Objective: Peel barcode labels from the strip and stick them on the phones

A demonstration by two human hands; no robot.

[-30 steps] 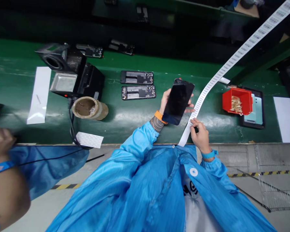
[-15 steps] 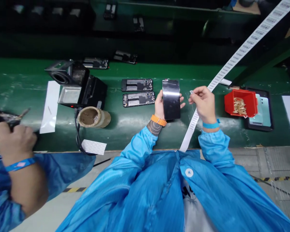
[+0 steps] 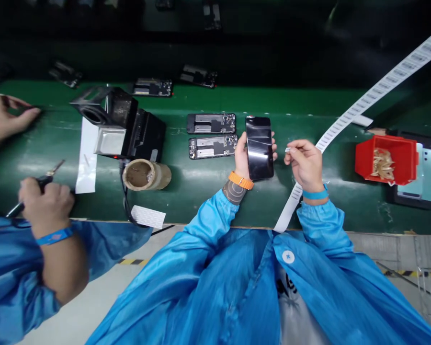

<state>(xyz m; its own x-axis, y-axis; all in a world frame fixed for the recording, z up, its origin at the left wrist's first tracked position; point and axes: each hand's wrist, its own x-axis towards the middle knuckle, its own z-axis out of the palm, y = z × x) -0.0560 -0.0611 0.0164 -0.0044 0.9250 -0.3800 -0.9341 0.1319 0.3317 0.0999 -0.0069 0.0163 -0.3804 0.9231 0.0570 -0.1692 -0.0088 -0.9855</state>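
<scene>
Lying across my left hand (image 3: 242, 158) is a phone (image 3: 259, 148) with its glossy black screen up; the fingers wrap its far edge and the thumb its near one. To its right, my right hand (image 3: 305, 165) pinches a small white barcode label (image 3: 288, 150) between thumb and fingertips, apart from the phone. A long strip of barcode labels (image 3: 368, 98) runs under my right hand from the table's front edge up to the far right. Left of my left hand lie two opened phone frames (image 3: 211, 123) with bare circuit parts, one behind the other.
A red bin (image 3: 386, 160) of rubber bands stands at right, beside pale green phones (image 3: 430, 175) on a black tray. At left are a cardboard tube (image 3: 146, 175), a black device (image 3: 143, 136) and a co-worker's hand (image 3: 45, 203) holding a soldering iron. More phone frames (image 3: 153, 87) lie behind.
The view has shifted, so the bench items sit differently in it. The phone's screen is tilted less into glare. At left, a co-worker's second hand has come into view.
</scene>
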